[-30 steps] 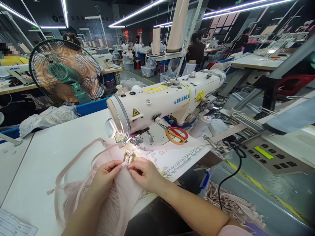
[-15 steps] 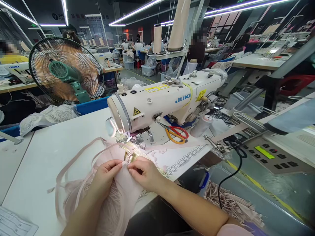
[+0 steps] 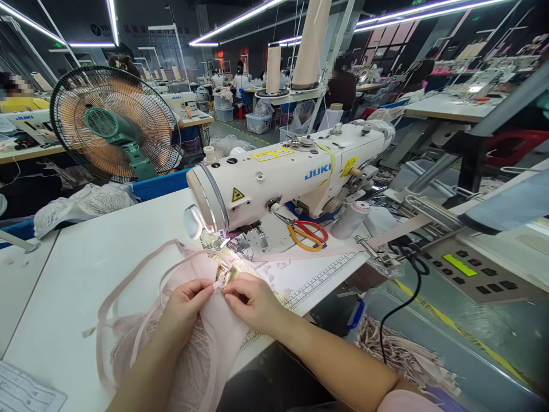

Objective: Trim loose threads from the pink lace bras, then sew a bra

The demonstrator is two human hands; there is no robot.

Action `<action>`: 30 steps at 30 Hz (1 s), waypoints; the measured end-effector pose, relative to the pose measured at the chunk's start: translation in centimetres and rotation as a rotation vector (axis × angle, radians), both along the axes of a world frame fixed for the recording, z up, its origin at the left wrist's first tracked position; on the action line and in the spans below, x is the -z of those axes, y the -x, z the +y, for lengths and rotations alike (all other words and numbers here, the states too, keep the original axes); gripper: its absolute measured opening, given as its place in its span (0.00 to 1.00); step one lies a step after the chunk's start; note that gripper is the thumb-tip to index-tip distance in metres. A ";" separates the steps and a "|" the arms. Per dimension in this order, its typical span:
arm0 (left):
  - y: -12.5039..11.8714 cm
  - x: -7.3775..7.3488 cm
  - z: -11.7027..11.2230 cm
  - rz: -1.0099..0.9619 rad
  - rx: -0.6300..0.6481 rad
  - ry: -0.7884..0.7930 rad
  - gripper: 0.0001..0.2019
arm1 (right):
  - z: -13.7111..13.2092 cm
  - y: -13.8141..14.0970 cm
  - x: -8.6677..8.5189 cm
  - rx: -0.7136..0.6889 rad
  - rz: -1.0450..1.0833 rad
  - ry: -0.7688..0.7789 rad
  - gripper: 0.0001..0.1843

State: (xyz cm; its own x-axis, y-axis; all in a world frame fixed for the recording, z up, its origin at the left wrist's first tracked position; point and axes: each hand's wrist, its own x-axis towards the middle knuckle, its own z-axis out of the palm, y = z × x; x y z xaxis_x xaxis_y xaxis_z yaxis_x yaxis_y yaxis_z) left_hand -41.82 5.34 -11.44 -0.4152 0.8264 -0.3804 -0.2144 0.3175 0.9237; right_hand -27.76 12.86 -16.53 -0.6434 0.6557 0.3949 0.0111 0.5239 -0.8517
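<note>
A pale pink lace bra (image 3: 210, 343) hangs over the front edge of the white table, its straps looping out to the left. My left hand (image 3: 186, 306) pinches the bra's edge between thumb and fingers. Close beside it, my right hand (image 3: 253, 303) is closed in a pinch on the same edge. Just beyond both hands is the needle area of a white JUKI sewing machine (image 3: 266, 177), lit by its lamp. Scissors with red and orange handles (image 3: 306, 234) lie on the machine bed. The fingers cover the exact spot they grip.
A large fan (image 3: 114, 123) stands behind the table at left, near white lace pieces (image 3: 86, 206). On the right are a grey thread cone (image 3: 351, 220), a control panel (image 3: 476, 274) and a bin of pink strips (image 3: 403, 355). A printed ruler (image 3: 321, 280) runs along the table edge.
Almost nothing differs. Both hands keep their pinch on the bra in the same place, with only a very slight shift of the fingers.
</note>
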 end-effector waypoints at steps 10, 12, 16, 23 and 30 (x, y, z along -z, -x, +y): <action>0.2 0.2 -0.1 0.006 0.004 0.011 0.13 | 0.0 0.0 -0.1 -0.021 0.009 0.017 0.08; 0.2 0.3 -0.1 0.005 0.002 0.010 0.13 | 0.0 -0.1 0.0 -0.025 0.012 0.020 0.08; 0.1 0.2 -0.1 -0.001 0.003 0.010 0.12 | 0.0 -0.1 0.2 -0.024 0.018 0.022 0.09; 0.0 0.0 -0.1 -0.019 0.014 0.011 0.12 | 0.0 0.0 0.3 -0.019 0.040 0.006 0.09; 0.1 0.1 -0.1 -0.036 0.021 0.014 0.13 | 0.0 -0.1 0.3 -0.026 0.050 -0.017 0.09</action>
State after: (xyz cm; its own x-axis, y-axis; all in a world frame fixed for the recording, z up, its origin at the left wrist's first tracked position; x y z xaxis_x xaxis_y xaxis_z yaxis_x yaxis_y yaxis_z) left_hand -41.92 5.24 -11.50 -0.3836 0.8291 -0.4067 -0.2409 0.3353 0.9108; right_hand -27.71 12.82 -16.79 -0.6395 0.6318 0.4381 -0.0456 0.5377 -0.8419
